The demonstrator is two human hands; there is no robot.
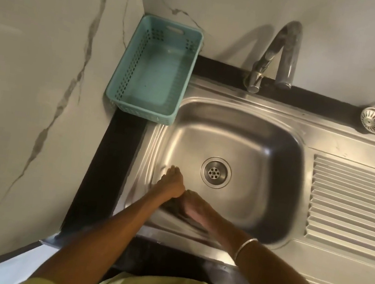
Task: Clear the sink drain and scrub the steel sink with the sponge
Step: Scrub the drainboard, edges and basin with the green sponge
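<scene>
Head view: we are judging drain [215, 172] cleared, strainer [374, 120] lying on ledge. Left hand [172, 184] fingers together, pressing sink [242, 134] floor; right hand [193, 208] blurred, grip unclear. Sponge unseen; next needing sponge.

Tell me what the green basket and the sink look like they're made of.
Basket: looks like moulded plastic, matte teal, with perforated walls and a cut-out handle. Sink: stainless steel by its look, brushed and shiny, with streaky reflections and a pressed ribbed drainboard.
</scene>
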